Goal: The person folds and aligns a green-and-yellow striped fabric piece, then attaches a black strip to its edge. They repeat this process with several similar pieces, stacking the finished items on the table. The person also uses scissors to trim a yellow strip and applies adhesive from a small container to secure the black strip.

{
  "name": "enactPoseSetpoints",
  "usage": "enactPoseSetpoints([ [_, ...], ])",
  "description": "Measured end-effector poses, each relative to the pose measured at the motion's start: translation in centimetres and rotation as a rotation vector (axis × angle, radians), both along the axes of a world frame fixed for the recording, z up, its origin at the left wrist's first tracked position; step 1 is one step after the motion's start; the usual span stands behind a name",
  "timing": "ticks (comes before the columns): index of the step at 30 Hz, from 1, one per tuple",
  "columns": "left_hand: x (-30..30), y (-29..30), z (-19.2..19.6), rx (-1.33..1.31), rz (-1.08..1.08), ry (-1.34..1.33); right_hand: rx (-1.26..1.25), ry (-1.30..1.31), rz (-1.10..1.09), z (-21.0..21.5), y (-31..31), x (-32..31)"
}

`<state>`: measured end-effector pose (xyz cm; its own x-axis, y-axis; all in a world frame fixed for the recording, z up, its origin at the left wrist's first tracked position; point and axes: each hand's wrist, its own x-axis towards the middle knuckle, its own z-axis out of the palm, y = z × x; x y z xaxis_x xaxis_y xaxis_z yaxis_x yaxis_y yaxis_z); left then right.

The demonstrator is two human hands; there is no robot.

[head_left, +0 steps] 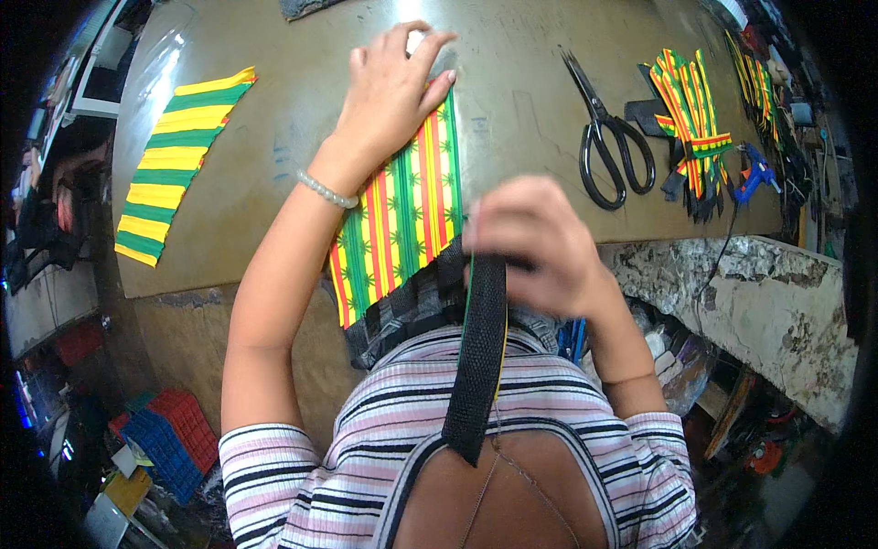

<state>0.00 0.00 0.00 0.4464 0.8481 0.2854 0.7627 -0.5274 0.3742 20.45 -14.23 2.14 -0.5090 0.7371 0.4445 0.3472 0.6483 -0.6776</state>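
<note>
My left hand (pixel 393 91) lies over the far end of a row of leaf-printed strips (pixel 402 224) in yellow, green and red, its curved fingers apart. The strips sit side by side on the table, and black ends stick out at their near edge. Blurred by motion, my right hand (pixel 540 242) is closed on the upper end of a strip (pixel 480 357). This strip hangs toward my chest with its black woven back showing and thin green and yellow edges. The right fingertips are smeared, near the right edge of the row.
Black-handled scissors (pixel 604 146) lie on the table (pixel 521 101) to the right. Beyond them are a tied bundle of coloured strips (pixel 700 128) and a blue glue gun (pixel 757 174) with a cord. A green-and-yellow striped piece (pixel 178 169) lies at left. Blue and red crates (pixel 174 444) stand below.
</note>
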Motion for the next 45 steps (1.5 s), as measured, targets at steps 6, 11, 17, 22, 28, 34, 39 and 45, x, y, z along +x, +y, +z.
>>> enactPoseSetpoints([
  [6, -1.1, -7.2, 0.8, 0.204, -0.102, 0.06, -0.307, -0.024, -0.249, -1.7, 2.5, -0.7],
  [11, -0.1, -12.5, -0.2, -0.042, -0.066, 0.152, -0.469, -0.058, -0.187, -1.2, 2.9, 0.0],
  [17, 0.2, -12.8, -0.8, -0.045, -0.032, 0.171, -0.277, 0.005, -0.046, -1.4, -0.8, 0.3],
  [22, 0.4, -12.8, -0.9, -0.045, -0.016, 0.202, -0.372, 0.169, 0.188, -2.0, -4.2, -0.1],
  [28, 0.2, -12.7, -0.6, -0.081, -0.041, 0.16, -0.465, 0.632, -0.097, -2.2, -3.1, 4.6],
  [34, -0.3, -12.3, 0.2, -0.054, -0.094, -0.07, -0.566, 1.317, -0.271, 2.3, 8.9, 13.6],
  [39, -2.1, -11.8, 1.1, -0.076, -0.078, -0.264, -0.663, 0.217, -0.096, -0.1, 11.0, 6.6],
  [45, -3.7, -9.4, 1.2, -0.06, 0.085, -0.276, 0.062, -0.528, -0.08, -1.5, 13.8, -2.0],
])
